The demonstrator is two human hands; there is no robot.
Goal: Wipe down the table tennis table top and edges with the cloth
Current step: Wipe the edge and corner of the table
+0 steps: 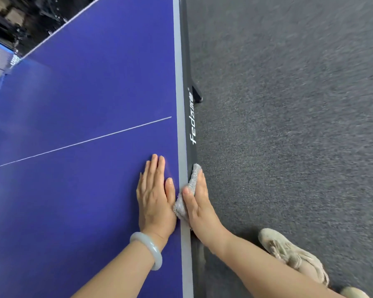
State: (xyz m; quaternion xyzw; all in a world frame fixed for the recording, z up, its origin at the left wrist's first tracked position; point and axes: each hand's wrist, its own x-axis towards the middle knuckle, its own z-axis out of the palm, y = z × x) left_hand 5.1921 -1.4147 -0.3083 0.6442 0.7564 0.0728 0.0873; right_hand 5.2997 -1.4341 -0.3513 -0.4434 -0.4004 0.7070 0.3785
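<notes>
Our right hand (199, 203) presses a grey cloth (188, 191) against the table tennis table (84, 125), at its near side edge. That hand grasps the cloth with the thumb on top, lying over the table's pale border stripe (181, 130), while the fingers run down along the table's dark side rail (192, 125). One end of the cloth pokes out past the fingertips against the rail; the other end bunches behind the thumb, on the stripe.

Our left hand (155, 198) rests flat and released on the table's blue top, palm down, fingers together, just inside the stripe and just beside the cloth. A pale bangle (148, 249) circles that wrist.

Across the table top, beyond the left hand, runs the thin white centre line (80, 143), ending short of the stripe. White lettering marks the rail farther along from the cloth. A table leg (197, 93) stands under the rail on the dark grey carpet (289, 125). Beside the table, near our right forearm, our light-coloured shoe (293, 254) stands on the carpet.
</notes>
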